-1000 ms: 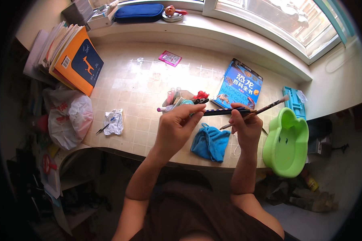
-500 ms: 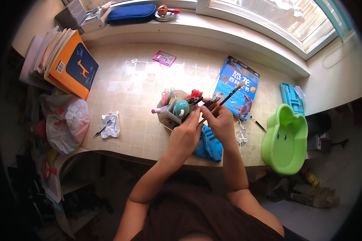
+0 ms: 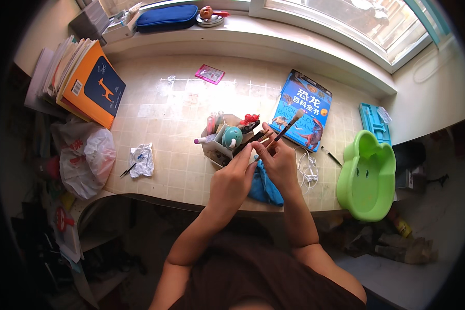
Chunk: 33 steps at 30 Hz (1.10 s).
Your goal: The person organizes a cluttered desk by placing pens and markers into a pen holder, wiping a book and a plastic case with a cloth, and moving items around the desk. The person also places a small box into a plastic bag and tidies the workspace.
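My right hand [image 3: 279,161] is closed around a paintbrush [image 3: 288,128], whose pale bristles point up and away to the right. Other thin dark sticks, possibly pens, show between its fingers. Close beside it, my left hand [image 3: 231,181] has its fingers pressed together, their tips meeting the right thumb; what they pinch is hidden. Just beyond the left hand stands a pale pen holder [image 3: 210,150] with several pens, red-handled scissors [image 3: 251,119] and a teal round object [image 3: 232,137]. A blue cloth [image 3: 265,187] lies beneath my right hand.
A blue book [image 3: 302,108] lies beyond my right hand, with a white cable [image 3: 308,173] nearer. To the right are a black pen [image 3: 331,156], a green basin [image 3: 367,181] and a turquoise case [image 3: 375,124]. Crumpled paper [image 3: 141,160], a plastic bag [image 3: 85,160] and books [image 3: 95,85] sit left.
The paintbrush's bristle end has moved a little left and nearer to me. My left hand has drawn slightly back and left from the pen holder. Both hands stay close together.
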Each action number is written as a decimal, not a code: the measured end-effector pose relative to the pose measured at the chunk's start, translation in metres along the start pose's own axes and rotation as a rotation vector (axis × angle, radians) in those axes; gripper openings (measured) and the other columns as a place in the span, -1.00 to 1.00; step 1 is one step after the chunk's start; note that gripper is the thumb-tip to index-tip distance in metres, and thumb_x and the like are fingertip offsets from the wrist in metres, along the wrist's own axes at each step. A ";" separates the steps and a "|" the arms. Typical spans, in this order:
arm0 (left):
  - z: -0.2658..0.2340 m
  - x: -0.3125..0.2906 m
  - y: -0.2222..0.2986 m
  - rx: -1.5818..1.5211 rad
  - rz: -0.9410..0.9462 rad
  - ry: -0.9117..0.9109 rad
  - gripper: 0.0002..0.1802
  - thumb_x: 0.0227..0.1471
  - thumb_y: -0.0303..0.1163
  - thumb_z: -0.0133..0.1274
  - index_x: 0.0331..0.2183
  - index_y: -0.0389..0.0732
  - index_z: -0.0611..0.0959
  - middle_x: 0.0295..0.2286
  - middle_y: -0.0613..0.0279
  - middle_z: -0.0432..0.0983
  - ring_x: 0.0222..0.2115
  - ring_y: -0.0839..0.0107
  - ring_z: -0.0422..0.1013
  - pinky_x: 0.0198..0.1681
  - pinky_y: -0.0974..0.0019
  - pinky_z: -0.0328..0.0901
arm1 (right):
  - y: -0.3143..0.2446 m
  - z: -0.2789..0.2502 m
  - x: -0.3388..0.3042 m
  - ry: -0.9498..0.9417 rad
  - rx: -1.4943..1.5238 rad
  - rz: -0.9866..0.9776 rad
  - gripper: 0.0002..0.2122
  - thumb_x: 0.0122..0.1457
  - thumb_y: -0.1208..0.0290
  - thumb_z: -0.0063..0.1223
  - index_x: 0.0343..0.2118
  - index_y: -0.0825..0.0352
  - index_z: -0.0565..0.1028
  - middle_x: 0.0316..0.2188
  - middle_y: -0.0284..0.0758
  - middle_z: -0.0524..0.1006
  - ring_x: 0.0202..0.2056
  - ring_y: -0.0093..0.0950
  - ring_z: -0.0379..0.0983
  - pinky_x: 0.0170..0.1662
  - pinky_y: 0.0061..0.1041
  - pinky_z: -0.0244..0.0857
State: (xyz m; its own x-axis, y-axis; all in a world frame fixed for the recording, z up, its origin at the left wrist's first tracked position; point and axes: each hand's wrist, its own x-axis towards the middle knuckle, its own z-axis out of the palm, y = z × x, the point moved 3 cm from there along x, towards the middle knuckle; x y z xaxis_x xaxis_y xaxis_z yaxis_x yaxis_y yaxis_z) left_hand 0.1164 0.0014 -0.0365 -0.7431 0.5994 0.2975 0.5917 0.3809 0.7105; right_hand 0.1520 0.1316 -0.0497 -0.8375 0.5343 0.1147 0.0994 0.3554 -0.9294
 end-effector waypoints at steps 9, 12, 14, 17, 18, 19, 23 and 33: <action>-0.017 0.023 0.024 -0.579 0.049 0.113 -0.70 -0.06 -0.53 0.16 -0.20 -0.35 0.59 -0.41 0.32 0.40 -0.58 0.71 0.29 -0.57 0.63 0.18 | -0.021 -0.003 -0.021 0.023 -0.154 -0.332 -0.50 0.04 0.41 0.17 0.08 0.28 0.33 -0.66 -0.25 0.41 -0.65 -0.58 0.33 -0.55 -0.54 0.25; -0.025 0.030 0.017 -0.980 -0.213 0.056 -0.79 -0.04 -0.49 0.16 -0.29 -0.33 0.63 -0.41 0.32 0.50 -0.59 0.72 0.30 -0.58 0.63 0.17 | -0.019 -0.010 -0.025 -0.178 0.280 0.029 -0.58 0.06 0.37 0.18 0.02 0.27 0.41 -0.68 -0.53 0.35 -0.62 -0.80 0.18 -0.58 -0.72 0.09; -0.035 0.035 0.014 -0.899 -0.172 0.027 -0.75 -0.03 -0.44 0.16 -0.25 -0.32 0.63 -0.40 0.35 0.51 -0.60 0.76 0.27 -0.59 0.65 0.15 | -0.027 -0.020 -0.026 -0.315 0.230 0.118 -0.65 0.09 0.33 0.16 -0.06 0.32 0.46 -0.68 -0.57 0.33 -0.63 -0.80 0.14 -0.57 -0.74 0.07; -0.036 0.041 0.019 -0.863 -0.175 -0.031 -0.67 -0.04 -0.41 0.17 -0.18 -0.31 0.60 -0.40 0.32 0.53 -0.61 0.79 0.26 -0.59 0.66 0.16 | -0.025 -0.018 -0.027 -0.441 0.348 0.188 -0.67 0.09 0.28 0.15 -0.13 0.36 0.50 -0.68 -0.57 0.34 -0.63 -0.80 0.14 -0.58 -0.75 0.05; -0.035 0.040 0.020 -0.790 -0.168 -0.082 -0.55 -0.04 -0.38 0.18 -0.08 -0.32 0.52 -0.39 0.29 0.54 -0.62 0.81 0.24 -0.59 0.67 0.16 | -0.025 -0.017 -0.027 -0.454 0.349 0.141 -0.67 0.10 0.25 0.14 -0.14 0.37 0.50 -0.68 -0.57 0.34 -0.63 -0.80 0.14 -0.59 -0.75 0.04; -0.030 0.040 0.016 -0.786 -0.186 -0.089 -0.57 -0.04 -0.38 0.18 -0.10 -0.33 0.53 -0.39 0.26 0.54 -0.61 0.79 0.27 -0.58 0.66 0.19 | -0.026 -0.016 -0.028 -0.462 0.348 0.093 -0.66 0.10 0.22 0.13 -0.15 0.38 0.50 -0.67 -0.57 0.34 -0.63 -0.80 0.13 -0.59 -0.74 0.03; -0.028 0.035 0.015 -1.085 -0.240 -0.013 -0.71 0.02 -0.39 0.12 -0.19 -0.31 0.53 -0.38 0.20 0.53 -0.56 0.67 0.39 -0.51 0.59 0.31 | -0.021 -0.024 -0.026 -0.527 0.695 0.052 -0.62 0.20 0.17 -0.03 -0.10 0.42 0.40 -0.69 -0.49 0.35 -0.67 -0.76 0.22 -0.61 -0.74 0.09; 0.015 -0.015 0.036 -1.508 -0.506 -0.138 -0.64 0.10 -0.38 0.02 -0.07 -0.26 0.40 -0.24 0.05 0.52 -0.39 0.48 0.50 -0.36 0.51 0.36 | -0.004 -0.067 -0.040 0.062 0.825 -0.255 -0.73 0.15 0.29 0.06 -0.32 0.46 0.42 -0.49 -0.24 0.45 -0.52 -0.46 0.45 -0.50 -0.53 0.35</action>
State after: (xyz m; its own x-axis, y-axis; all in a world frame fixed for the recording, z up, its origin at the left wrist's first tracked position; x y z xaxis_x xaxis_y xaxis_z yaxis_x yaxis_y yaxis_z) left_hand 0.1538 0.0163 -0.0245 -0.6759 0.7212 -0.1516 -0.5946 -0.4122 0.6903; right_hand 0.2207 0.1601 -0.0276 -0.7481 0.5631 0.3511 -0.5295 -0.1877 -0.8273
